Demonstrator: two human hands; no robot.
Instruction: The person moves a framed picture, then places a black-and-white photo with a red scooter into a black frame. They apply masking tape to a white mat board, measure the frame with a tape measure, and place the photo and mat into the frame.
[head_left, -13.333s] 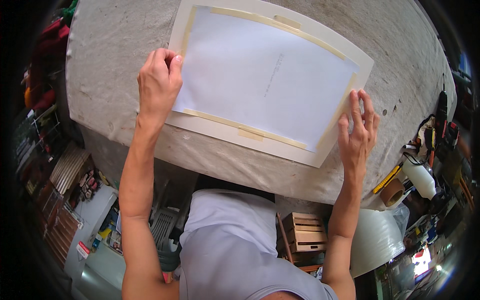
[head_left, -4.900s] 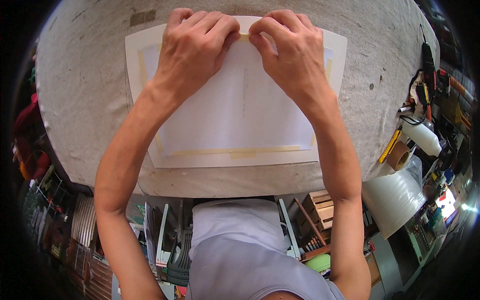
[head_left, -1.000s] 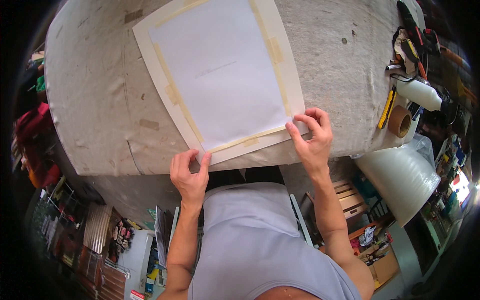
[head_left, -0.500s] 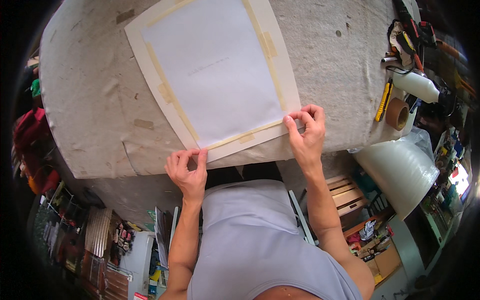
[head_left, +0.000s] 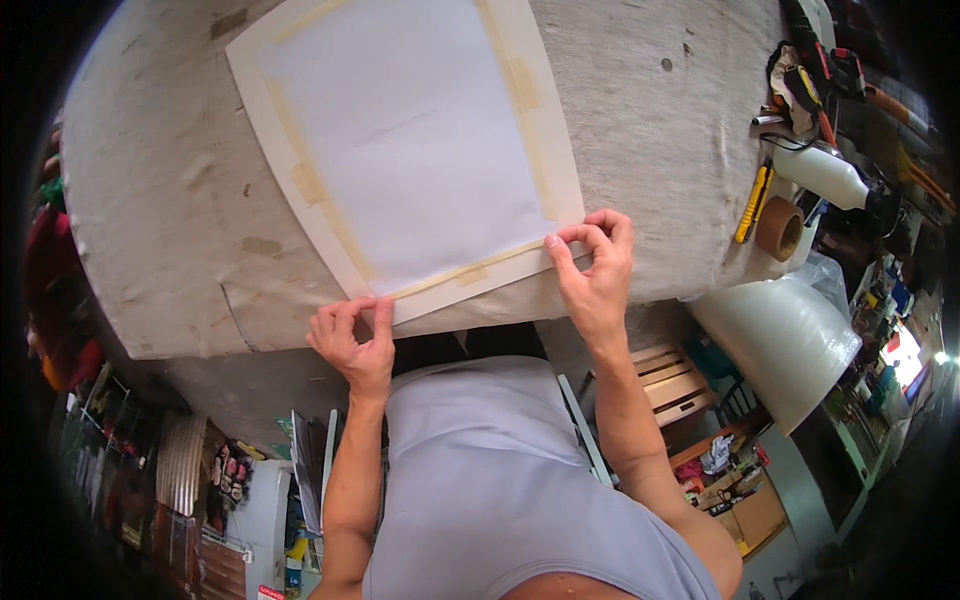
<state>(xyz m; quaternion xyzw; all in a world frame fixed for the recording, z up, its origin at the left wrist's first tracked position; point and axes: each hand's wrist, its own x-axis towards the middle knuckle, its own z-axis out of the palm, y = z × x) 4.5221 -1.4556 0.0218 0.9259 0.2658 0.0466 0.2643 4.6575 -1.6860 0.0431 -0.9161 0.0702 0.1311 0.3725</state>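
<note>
A white sheet [head_left: 400, 150] lies on a larger off-white board [head_left: 555, 150], its borders covered with pale yellow masking tape. One narrow strip of masking tape [head_left: 470, 268] runs along the sheet's near edge, between my two hands. At the board's near left corner, my left hand [head_left: 355, 345] is closed, fingers curled and thumb at the strip's left end. My right hand [head_left: 597, 275] pinches at the strip's right end by the near right corner, its thumb and index finger together. The fingertips cover both ends of the strip.
A stained cloth-covered table [head_left: 160, 200] bears the board. At its right lie a yellow utility knife [head_left: 754, 203], a brown tape roll [head_left: 779, 228], a white bottle [head_left: 822, 174] and a power tool [head_left: 845, 70]. A roll of clear wrap [head_left: 785, 335] stands beyond the near right edge.
The whole view has shifted slightly, so everything sits a little further left. Both hands keep their places at the board's near corners, and the strip stays along the sheet's near edge.
</note>
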